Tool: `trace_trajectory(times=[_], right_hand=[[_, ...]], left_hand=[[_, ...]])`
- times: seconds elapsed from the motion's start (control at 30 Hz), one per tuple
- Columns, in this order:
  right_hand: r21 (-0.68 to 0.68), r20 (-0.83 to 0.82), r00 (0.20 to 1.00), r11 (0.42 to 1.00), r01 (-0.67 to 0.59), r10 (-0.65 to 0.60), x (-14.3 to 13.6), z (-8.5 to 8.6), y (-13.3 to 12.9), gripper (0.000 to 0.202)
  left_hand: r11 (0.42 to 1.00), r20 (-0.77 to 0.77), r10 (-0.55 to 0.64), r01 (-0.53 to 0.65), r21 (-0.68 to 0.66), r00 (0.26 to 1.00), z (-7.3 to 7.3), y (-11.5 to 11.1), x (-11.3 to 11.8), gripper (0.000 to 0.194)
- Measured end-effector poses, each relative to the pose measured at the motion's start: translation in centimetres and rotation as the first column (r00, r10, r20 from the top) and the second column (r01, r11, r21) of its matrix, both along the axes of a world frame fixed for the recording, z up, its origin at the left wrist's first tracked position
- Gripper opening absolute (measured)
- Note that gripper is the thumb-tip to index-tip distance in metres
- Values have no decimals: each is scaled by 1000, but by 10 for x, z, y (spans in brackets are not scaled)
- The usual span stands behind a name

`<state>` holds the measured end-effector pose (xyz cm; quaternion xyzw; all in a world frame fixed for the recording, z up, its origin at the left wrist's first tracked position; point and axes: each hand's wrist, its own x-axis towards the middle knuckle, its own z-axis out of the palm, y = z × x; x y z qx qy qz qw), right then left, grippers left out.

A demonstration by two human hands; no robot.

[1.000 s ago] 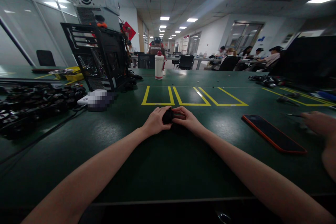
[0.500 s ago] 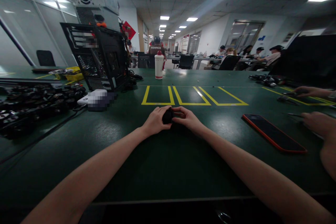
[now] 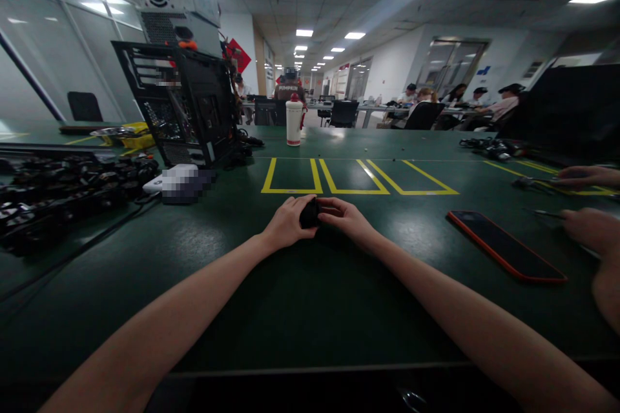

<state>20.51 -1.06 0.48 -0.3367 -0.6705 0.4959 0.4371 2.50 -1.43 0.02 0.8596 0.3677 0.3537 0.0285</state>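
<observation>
Green tabletop (image 3: 310,316) runs beneath yellow tape (image 3: 290,191), with the black part (image 3: 309,214) just nearer than the tape. The left hand (image 3: 285,224), the closer one, grips it, fingers far side, thumb near. It lies left of the right hand (image 3: 351,219), whose bent fingertips meet its edge; whether they pinch, and its long axis, I cannot tell.
</observation>
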Motion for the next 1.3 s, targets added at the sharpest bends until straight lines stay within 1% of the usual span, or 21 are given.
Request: trace_trajectory(times=[0.07,0.17,0.37,0.63,0.77,0.87,0.97,1.03,1.2,1.3], right_hand=[[15,15,1000,1000,1,-1,0,0,-1,37],[53,-9,1000,999,12,-11,-1,-2,-2,36],[65,-11,1000,998,20,-20,0,-8,0,29],[50,38,999,999,-5,3,0,-2,-1,39],[58,-9,1000,998,-25,26,0,-3,-2,38],[57,-29,999,998,-21,22,0,-6,-1,34],[87,-21,1000,996,0,2,1,-8,0,27],[101,-12,1000,995,5,-4,1,-7,1,26],[84,19,1000,996,5,-6,1,-2,-1,37],[68,15,1000,998,-6,5,0,0,-3,38]], left_hand=[[1000,-2,-6,6,-5,1000,0,0,0,61],[1000,-15,-1,1,-3,1000,0,1,1,63],[1000,-20,7,-7,9,1000,-1,1,2,61],[1000,-18,13,-13,-14,1000,1,-1,1,62],[1000,-24,14,-14,-13,1000,2,-1,1,62],[1000,-26,19,-19,-15,999,2,-1,1,63],[1000,-23,18,-19,-16,1000,2,-1,2,62],[1000,-23,19,-19,-15,1000,2,-1,1,61],[1000,-22,19,-19,6,1000,0,0,2,63],[1000,-19,13,-13,17,1000,-2,2,1,62]])
